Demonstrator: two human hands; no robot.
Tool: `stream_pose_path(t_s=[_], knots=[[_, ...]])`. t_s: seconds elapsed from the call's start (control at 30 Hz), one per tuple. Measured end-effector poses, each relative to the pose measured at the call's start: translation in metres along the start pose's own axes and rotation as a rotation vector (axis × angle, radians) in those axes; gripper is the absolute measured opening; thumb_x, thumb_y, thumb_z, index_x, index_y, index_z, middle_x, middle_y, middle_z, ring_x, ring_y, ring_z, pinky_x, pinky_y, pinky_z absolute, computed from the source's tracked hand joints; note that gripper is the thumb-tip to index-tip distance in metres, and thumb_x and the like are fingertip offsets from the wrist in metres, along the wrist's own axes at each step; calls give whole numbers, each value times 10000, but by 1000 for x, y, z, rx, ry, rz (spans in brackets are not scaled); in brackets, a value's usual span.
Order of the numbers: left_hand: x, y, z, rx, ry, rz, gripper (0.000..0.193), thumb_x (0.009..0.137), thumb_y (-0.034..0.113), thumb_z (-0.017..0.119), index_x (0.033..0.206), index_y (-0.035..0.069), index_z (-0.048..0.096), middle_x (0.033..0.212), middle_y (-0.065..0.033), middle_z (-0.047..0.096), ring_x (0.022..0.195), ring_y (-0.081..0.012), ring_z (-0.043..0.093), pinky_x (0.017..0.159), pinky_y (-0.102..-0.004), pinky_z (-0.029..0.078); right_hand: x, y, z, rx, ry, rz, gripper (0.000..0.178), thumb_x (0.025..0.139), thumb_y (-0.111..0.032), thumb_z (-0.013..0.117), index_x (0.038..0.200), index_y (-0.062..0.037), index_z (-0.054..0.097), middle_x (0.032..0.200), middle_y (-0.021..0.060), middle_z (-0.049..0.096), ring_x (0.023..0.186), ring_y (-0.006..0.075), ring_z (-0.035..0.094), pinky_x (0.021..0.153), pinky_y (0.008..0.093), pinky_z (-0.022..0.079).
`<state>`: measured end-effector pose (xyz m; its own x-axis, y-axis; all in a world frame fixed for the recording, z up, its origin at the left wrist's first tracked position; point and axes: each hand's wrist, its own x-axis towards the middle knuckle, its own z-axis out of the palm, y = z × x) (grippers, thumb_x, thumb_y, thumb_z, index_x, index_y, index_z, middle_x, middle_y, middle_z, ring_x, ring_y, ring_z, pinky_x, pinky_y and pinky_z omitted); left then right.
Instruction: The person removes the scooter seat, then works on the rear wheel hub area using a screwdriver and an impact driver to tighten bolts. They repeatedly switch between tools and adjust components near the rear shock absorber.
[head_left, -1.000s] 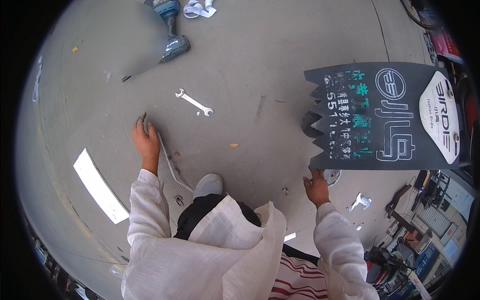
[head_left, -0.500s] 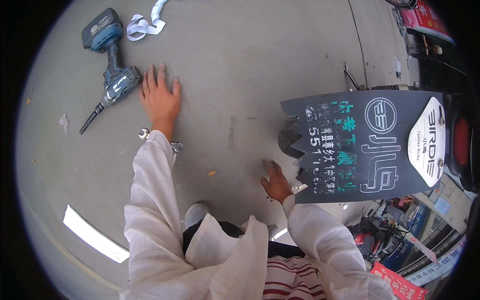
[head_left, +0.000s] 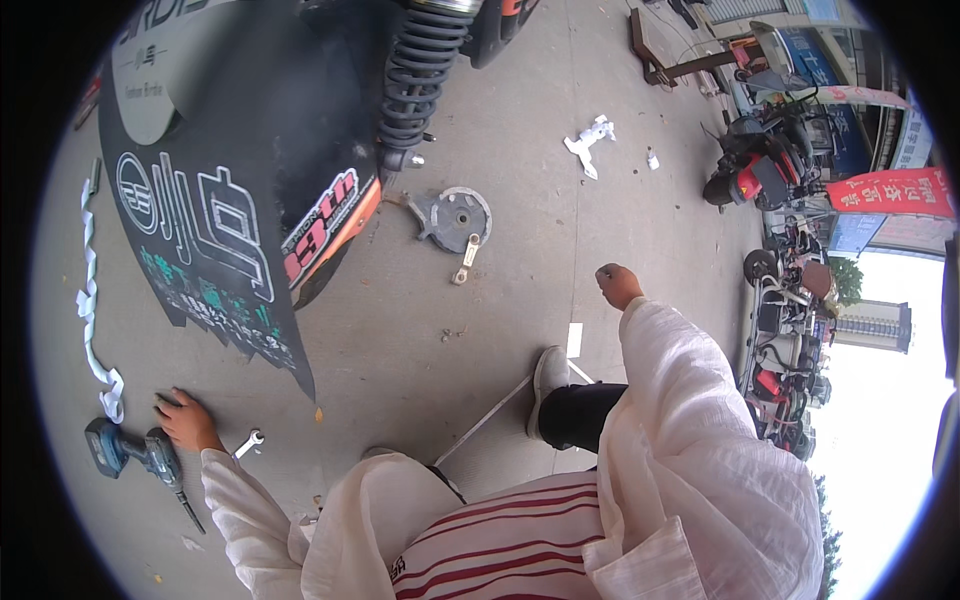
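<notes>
My left hand (head_left: pixel 187 420) is open low on the left, fingers spread beside a blue-black cordless impact wrench (head_left: pixel 160 458) on the floor. A metal spanner (head_left: pixel 249 443) shows by my left cuff; its other end is hidden. My right hand (head_left: pixel 620 285) is closed over the floor at centre right; whatever its curled fingers hold, if anything, is hidden. Between my hands, a grey brake drum plate (head_left: pixel 475 208) with a lever arm (head_left: pixel 466 262) lies on the floor. Behind it rise a scooter's black mud flap (head_left: pixel 200 215) and coil-spring shock absorber (head_left: pixel 415 80).
Small metal hardware (head_left: pixel 452 335) lies in front of the brake plate. A white ribbon-like strip (head_left: pixel 88 290) runs along the left, and crumpled white scrap (head_left: pixel 590 145) lies far back. Parked scooters (head_left: pixel 760 165) and a red banner (head_left: pixel 890 192) stand at the right.
My view has swung right, so the mud flap now appears on the left and the brake plate shows. My right hand has moved away from the flap. My left remains beside the impact wrench.
</notes>
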<state>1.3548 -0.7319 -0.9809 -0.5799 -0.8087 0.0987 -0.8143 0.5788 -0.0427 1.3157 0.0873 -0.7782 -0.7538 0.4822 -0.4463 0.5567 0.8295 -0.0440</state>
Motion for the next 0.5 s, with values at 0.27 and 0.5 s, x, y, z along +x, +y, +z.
stream_pose_path(t_s=[0.27, 0.5], knots=[[77, -7, -26, -21, -394, 497, 593, 909, 468, 466, 1231, -19, 570, 1199, -281, 582, 1123, -433, 543, 964, -461, 415, 11, 112, 39, 132, -172, 53, 348, 854, -303, 566, 1035, -32, 685, 1046, 178, 673, 1020, 348, 612, 910, 405, 469], [64, -9, -48, 138, -540, 899, 460, 955, 376, 433, 990, -36, 634, 1045, -260, 632, 1015, -442, 563, 860, -465, 437, -17, 156, 94, 78, -403, -104, 329, 834, -313, 603, 1031, -66, 693, 1083, 147, 665, 1037, 338, 604, 917, 411, 465]])
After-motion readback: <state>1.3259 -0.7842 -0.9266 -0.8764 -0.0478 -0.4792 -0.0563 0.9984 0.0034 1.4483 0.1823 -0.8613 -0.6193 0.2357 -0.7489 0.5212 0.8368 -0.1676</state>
